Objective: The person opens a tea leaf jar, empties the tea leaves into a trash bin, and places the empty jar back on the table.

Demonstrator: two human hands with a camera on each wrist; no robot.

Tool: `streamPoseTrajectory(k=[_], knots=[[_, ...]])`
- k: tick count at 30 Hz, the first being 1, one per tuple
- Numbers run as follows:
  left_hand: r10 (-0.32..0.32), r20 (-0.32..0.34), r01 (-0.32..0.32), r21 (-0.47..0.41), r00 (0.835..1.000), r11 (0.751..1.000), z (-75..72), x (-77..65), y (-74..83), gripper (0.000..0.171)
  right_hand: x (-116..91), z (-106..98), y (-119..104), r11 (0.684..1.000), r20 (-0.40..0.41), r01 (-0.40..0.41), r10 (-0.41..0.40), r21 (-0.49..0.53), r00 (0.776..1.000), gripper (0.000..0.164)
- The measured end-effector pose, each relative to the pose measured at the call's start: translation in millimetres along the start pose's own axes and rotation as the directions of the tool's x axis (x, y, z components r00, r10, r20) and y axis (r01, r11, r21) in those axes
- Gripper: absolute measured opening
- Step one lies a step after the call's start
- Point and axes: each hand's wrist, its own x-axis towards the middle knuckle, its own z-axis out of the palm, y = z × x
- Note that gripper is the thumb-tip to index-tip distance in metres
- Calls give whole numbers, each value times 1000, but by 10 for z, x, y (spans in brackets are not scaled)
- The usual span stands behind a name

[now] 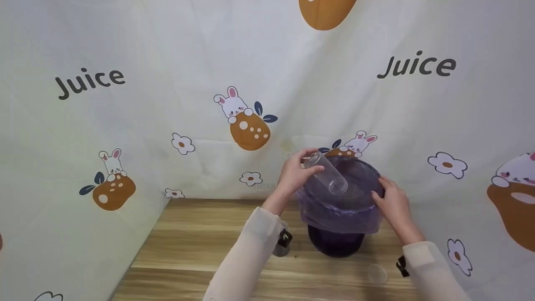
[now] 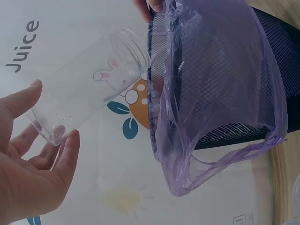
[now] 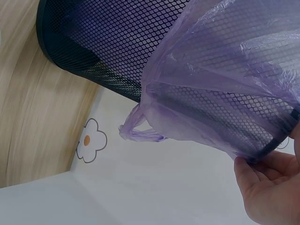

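My left hand [image 1: 296, 172] grips a clear plastic jar [image 2: 89, 89] by its base end, fingers and thumb around it. The jar is tilted, its open mouth pointing down over the mesh waste bin [image 1: 337, 244]. Small specks show inside near the jar's base in the left wrist view. A purple plastic bag [image 2: 225, 79] lines the bin and is folded down over its outside. On the bin's right side, my right hand [image 1: 393, 202] pinches the rim through the bag, thumb inside and fingers outside. The bin stands upright on the wooden table.
A clear round lid [image 1: 377, 274] lies on the table [image 1: 188, 242] in front of the bin. Left of the bin stands a small container [image 1: 281, 250], partly hidden by the left sleeve. A printed cloth [image 1: 200, 50] hangs close behind the bin and along the sides.
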Motion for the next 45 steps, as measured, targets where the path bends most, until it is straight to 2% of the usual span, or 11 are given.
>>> streamPoseTrajectory(k=[14, 26, 35, 45], knots=[[-18, -26, 18, -3, 1000, 1000, -34, -38, -28, 49, 11, -12, -15, 1000, 20, -13, 13, -11, 1000, 55], [-6, -34, 6, -15, 999, 1000, -97, -56, -69, 51, 8, -47, -4, 1000, 31, -4, 5, -5, 1000, 56], [-17, -36, 17, -26, 999, 1000, -150, -74, -84, 50, 13, -115, -46, 1000, 48, -11, 10, 23, 999, 57], [10, -45, -11, -26, 999, 1000, -223, -73, -96, 49, 57, -228, -110, 1000, 26, 24, -24, -4, 999, 57]])
